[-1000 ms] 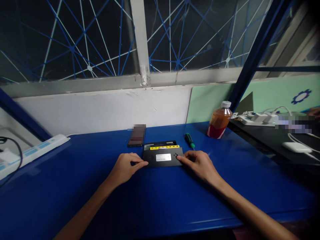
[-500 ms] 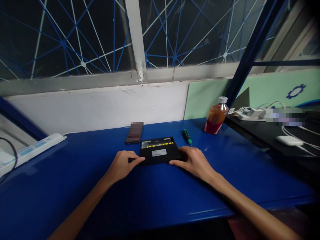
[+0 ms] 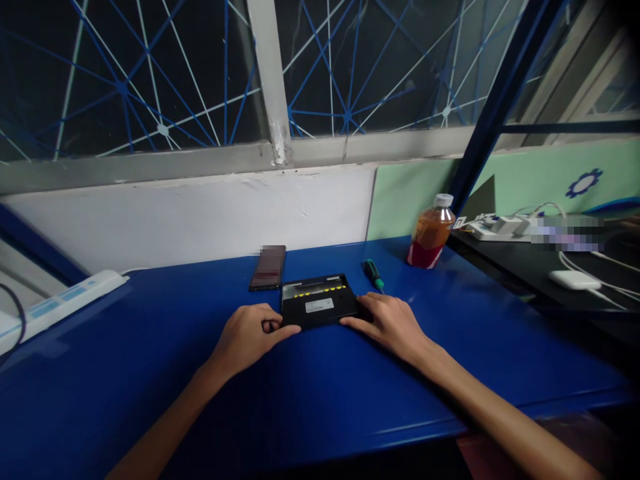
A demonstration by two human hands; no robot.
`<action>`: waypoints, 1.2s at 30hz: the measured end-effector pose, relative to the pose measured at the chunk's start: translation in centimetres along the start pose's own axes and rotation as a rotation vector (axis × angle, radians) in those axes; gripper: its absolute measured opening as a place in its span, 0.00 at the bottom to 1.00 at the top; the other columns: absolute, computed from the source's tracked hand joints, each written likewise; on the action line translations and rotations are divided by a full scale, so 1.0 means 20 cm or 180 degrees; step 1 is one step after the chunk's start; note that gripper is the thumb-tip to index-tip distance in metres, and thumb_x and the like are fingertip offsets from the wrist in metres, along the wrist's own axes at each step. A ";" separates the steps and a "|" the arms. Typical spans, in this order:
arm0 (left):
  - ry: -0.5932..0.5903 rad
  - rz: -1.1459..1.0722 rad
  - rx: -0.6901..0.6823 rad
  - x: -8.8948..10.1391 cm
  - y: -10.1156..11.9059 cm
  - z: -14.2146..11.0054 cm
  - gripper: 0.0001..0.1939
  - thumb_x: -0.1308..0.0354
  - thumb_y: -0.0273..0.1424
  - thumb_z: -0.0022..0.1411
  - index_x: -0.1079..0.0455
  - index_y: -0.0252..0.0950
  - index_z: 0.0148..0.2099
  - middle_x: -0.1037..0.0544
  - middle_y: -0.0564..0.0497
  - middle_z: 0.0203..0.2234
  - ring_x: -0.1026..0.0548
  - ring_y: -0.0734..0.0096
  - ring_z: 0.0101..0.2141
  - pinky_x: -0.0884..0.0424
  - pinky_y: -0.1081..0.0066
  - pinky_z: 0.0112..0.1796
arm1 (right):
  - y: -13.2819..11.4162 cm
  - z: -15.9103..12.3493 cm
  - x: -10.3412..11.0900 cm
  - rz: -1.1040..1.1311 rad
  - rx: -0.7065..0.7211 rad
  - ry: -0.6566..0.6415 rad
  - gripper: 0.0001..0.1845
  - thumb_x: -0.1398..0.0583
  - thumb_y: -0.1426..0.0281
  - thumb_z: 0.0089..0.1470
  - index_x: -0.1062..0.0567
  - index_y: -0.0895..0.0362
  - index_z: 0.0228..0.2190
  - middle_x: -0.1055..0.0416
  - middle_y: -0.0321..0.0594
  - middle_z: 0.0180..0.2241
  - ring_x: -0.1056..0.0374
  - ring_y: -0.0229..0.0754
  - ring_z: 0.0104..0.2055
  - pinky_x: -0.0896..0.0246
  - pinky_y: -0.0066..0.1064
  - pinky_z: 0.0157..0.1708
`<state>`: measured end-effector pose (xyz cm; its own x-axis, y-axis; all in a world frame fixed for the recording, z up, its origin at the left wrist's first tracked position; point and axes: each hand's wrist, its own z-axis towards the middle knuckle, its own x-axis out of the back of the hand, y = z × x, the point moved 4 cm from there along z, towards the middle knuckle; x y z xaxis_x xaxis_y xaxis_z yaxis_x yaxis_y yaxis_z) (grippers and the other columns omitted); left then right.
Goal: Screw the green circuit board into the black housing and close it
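Note:
A flat black case (image 3: 319, 317) lies on the blue table (image 3: 280, 413) between my hands. A white label (image 3: 319, 305) sits on its dark top panel. Behind that panel a gap along the far side shows a yellow-marked strip (image 3: 334, 289). My left hand (image 3: 253, 337) holds the case's left front corner, thumb along the front edge and fingers curled at the side. At the right end, my right hand (image 3: 393, 327) grips the case with its thumb at the front edge; its fingertips are partly hidden.
Behind the case lie a phone (image 3: 269, 268) and a green-and-black screwdriver (image 3: 373, 274). A drink bottle (image 3: 433, 233) stands at the back right. On the left rests a white power strip (image 3: 70, 303). Cables and a white adapter (image 3: 574, 280) lie on the black table at right.
The black panel has shifted back over the case, covering more of the yellow strip. My right thumb has moved from the panel's top to the front edge; my left thumb has slid right along it.

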<state>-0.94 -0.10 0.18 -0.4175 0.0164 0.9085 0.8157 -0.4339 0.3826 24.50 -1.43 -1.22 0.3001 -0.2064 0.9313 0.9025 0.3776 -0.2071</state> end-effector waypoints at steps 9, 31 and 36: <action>0.0063 0.0340 0.0034 0.01 0.02 -0.01 0.25 0.45 0.55 0.54 0.25 0.37 0.29 0.24 0.51 0.26 0.30 0.69 0.26 0.44 0.73 0.24 | -0.01 -0.01 -0.01 -0.0183 0.0007 0.0042 0.28 0.51 0.46 0.57 0.29 0.57 0.29 0.28 0.41 0.28 0.29 0.44 0.28 0.57 0.30 0.20; 0.0182 0.0529 0.0091 0.02 0.03 -0.02 0.20 0.45 0.49 0.58 0.24 0.38 0.31 0.23 0.51 0.27 0.28 0.68 0.28 0.40 0.72 0.27 | -0.03 -0.01 -0.04 -0.0367 -0.0021 0.0101 0.28 0.53 0.47 0.58 0.29 0.58 0.32 0.28 0.41 0.31 0.28 0.44 0.28 0.52 0.30 0.20; 0.0140 0.0037 0.0175 0.02 -0.01 -0.01 0.21 0.46 0.50 0.58 0.22 0.39 0.29 0.24 0.52 0.24 0.31 0.72 0.23 0.41 0.73 0.25 | -0.02 -0.02 -0.02 -0.0142 -0.0021 0.0228 0.27 0.53 0.48 0.59 0.30 0.58 0.34 0.28 0.41 0.32 0.28 0.45 0.30 0.48 0.30 0.21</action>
<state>-1.35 -0.25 0.44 -0.4241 -0.0285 0.9052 0.8408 -0.3836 0.3819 24.12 -1.87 -1.56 0.2808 -0.2871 0.9158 0.9174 0.3606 -0.1682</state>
